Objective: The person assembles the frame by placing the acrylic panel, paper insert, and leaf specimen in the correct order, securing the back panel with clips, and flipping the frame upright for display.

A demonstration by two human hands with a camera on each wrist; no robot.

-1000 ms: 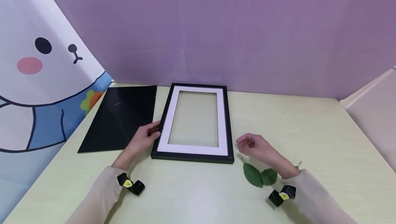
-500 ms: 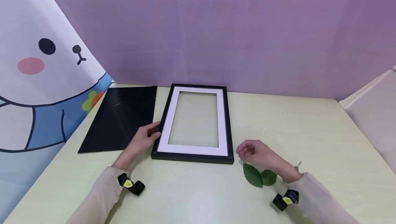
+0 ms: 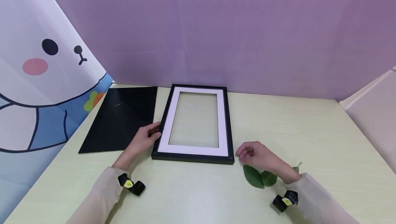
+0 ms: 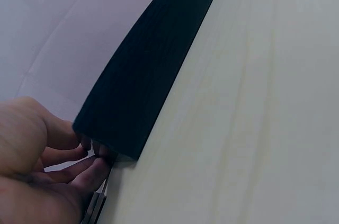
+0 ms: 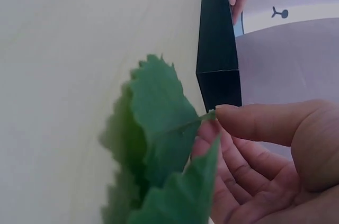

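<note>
On the pale wooden tabletop (image 3: pixel 309 131), a black rectangular picture frame (image 3: pixel 229 127) with a white mat border lies flat, its opening showing the table beneath. The left hand (image 3: pixel 143 138) holds the frame's left edge as it did a second ago, thumb on top and fingers (image 4: pixel 87 173) curled against the side. The right hand (image 3: pixel 258 155) has drifted slightly lower and nearer the small green serrated leaves (image 3: pixel 259 177), and in the wrist view its thumb and forefinger now pinch the stem; the sprig seems about to be lifted, I judge. The leaves look thin, matte and veined. A flat black backing board (image 3: pixel 120 117), smooth and faintly glossy, lies just left of the frame.
</note>
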